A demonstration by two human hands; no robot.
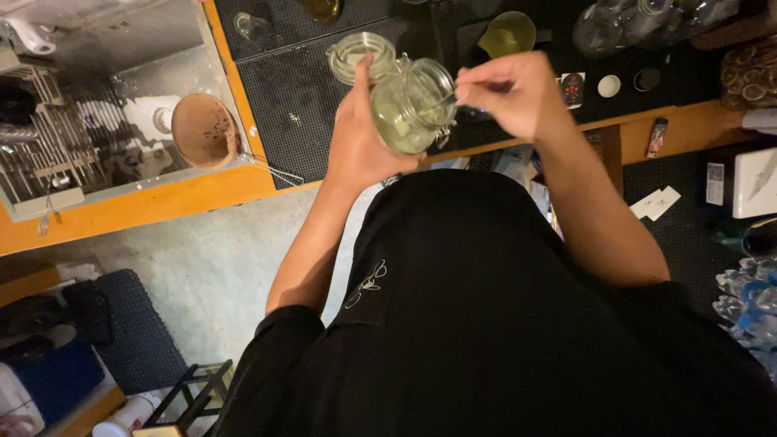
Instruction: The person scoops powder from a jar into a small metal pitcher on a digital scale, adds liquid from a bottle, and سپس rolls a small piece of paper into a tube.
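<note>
My left hand [362, 133] grips a clear glass clip-top jar [411, 107], tilted, with pale green slices inside. Its hinged glass lid [356, 53] hangs open behind the hand. My right hand [508, 91] pinches thin metal tweezers [441, 102] whose tips reach into the jar's mouth. Both hands are held above the edge of a wooden counter [202, 190] covered by a black rubber mat [295, 97]. My black shirt fills the lower part of the view.
A sink [129, 113] with a round wooden bowl [204, 129] and a dish rack lies to the left. On the mat sit a yellow-green cup [508, 34], small round caps and glassware. White cards [655, 202] and plastic bottles [749, 299] are at the right.
</note>
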